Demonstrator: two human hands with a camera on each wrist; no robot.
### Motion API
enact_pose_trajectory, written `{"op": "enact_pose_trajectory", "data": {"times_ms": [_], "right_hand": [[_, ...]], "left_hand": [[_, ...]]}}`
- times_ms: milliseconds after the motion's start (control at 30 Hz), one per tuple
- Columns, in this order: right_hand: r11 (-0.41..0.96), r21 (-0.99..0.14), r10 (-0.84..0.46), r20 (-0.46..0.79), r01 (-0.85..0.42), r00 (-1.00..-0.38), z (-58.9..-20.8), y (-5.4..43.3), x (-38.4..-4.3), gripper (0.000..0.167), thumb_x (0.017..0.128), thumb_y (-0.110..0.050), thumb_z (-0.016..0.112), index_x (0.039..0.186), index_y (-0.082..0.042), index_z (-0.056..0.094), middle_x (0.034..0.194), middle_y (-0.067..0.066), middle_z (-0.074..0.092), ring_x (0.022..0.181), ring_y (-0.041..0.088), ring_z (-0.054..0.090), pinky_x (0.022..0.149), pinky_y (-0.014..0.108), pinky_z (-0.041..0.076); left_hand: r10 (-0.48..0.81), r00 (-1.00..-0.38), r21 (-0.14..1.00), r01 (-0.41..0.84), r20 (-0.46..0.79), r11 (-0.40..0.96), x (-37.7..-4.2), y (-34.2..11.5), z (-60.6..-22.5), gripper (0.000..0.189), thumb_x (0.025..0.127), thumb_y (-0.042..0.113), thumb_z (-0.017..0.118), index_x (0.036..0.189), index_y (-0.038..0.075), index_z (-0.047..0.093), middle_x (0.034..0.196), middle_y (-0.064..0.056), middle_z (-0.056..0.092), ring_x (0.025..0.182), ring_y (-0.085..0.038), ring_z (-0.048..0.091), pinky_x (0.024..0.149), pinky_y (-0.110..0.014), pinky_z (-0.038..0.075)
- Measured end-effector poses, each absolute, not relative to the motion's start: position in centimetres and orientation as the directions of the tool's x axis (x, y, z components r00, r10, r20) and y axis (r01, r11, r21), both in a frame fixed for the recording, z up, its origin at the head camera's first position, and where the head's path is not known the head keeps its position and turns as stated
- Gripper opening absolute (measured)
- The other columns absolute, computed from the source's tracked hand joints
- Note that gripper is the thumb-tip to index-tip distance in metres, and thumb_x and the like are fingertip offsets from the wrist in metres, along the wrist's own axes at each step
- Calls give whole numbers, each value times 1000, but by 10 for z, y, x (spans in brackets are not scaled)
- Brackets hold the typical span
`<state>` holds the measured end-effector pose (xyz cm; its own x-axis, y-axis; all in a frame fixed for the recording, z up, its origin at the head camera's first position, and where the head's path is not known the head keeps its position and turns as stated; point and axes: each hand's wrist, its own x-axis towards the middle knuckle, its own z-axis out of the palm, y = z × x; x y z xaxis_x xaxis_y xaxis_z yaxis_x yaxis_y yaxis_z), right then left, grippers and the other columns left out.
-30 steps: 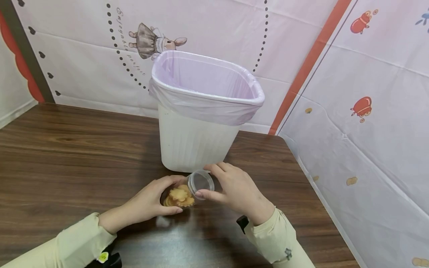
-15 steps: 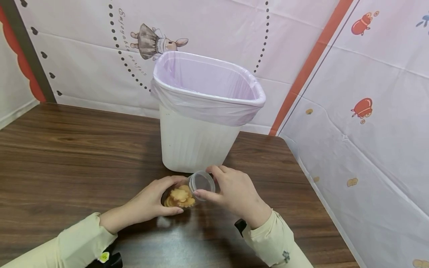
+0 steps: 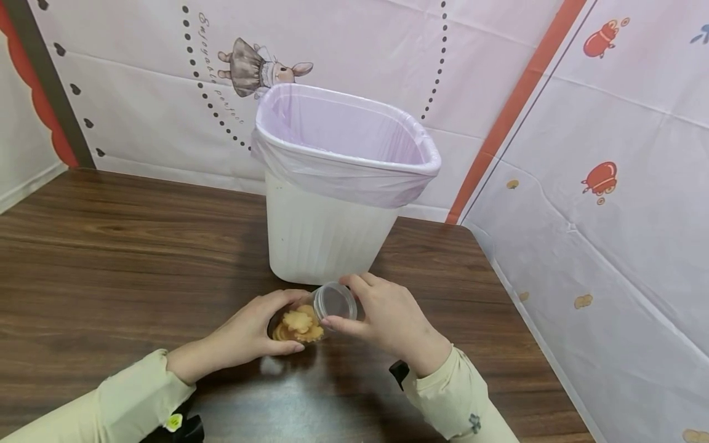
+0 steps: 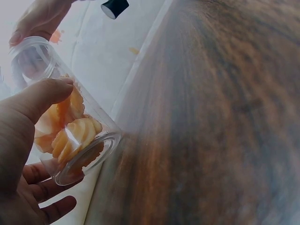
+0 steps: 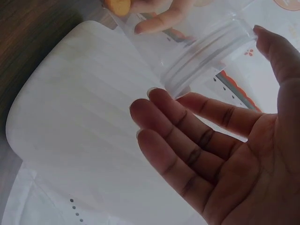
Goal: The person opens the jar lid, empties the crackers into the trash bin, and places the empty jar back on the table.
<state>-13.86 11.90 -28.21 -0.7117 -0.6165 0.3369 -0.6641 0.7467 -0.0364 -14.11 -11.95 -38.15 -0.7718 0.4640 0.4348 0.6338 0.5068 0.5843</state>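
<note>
A clear plastic jar [image 4: 96, 110] lies tilted between the two hands, with ruffled yellow-orange snack pieces [image 3: 299, 323] inside. My left hand [image 3: 249, 326] grips the jar around its lower body, thumb across the near side. With thumb and index finger my right hand [image 3: 390, 317] pinches the edge of the jar's clear round top end [image 5: 211, 56]. Its other fingers [image 5: 161, 157] stretch out loosely beneath. In the left wrist view, the pieces sit toward the jar's base, while the top end holds none. Whether that end is a lid or the bare mouth, I cannot tell.
Just behind the hands stands a tall white bin [image 3: 327, 234], lined with a thin lilac bag [image 3: 354, 178] folded over its rim. The dark wooden table [image 3: 138, 246] lies under everything. Printed cloth [image 3: 354, 43] hangs behind and along the right side.
Both hands keep their hold on the jar in almost the same place. The whole scene shifts very slightly to the right in the head view.
</note>
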Motion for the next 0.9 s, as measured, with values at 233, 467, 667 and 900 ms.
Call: {"op": "enact_pose_trajectory", "data": {"times_ms": [233, 467, 667, 900], "right_hand": [[715, -58, -650, 311, -697, -693, -280, 122, -138, 52, 79, -54, 70, 113, -15, 63, 90, -4, 63, 71, 6, 58, 63, 24, 50], [692, -70, -674, 294, -719, -678, -279, 126, -140, 55, 78, -52, 73, 117, -15, 61, 96, -3, 64, 78, 9, 62, 69, 29, 53], [675, -90, -690, 273, -732, -670, -278, 128, -141, 58, 78, -49, 74, 123, -15, 60, 100, -2, 64, 83, 11, 64, 73, 29, 52], [653, -82, -711, 275, -753, -647, -277, 126, -143, 58, 79, -48, 74, 125, -15, 60, 101, -3, 64, 85, 11, 63, 75, 28, 52]], "left_hand": [[458, -782, 582, 621, 422, 524, -139, -118, -381, 68, 74, 38, 81, 133, 19, 52, 116, 9, 63, 99, -6, 58, 85, -31, 49], [463, -777, 592, 626, 426, 508, -138, -117, -382, 68, 75, 36, 82, 133, 18, 52, 115, 9, 63, 98, -5, 58, 84, -30, 49], [467, -774, 590, 631, 428, 504, -139, -117, -382, 69, 74, 37, 82, 133, 19, 52, 115, 9, 64, 97, -5, 58, 84, -30, 49], [470, -772, 589, 633, 428, 502, -142, -121, -382, 69, 74, 37, 82, 133, 19, 52, 116, 8, 64, 98, -5, 58, 84, -30, 48]]}}
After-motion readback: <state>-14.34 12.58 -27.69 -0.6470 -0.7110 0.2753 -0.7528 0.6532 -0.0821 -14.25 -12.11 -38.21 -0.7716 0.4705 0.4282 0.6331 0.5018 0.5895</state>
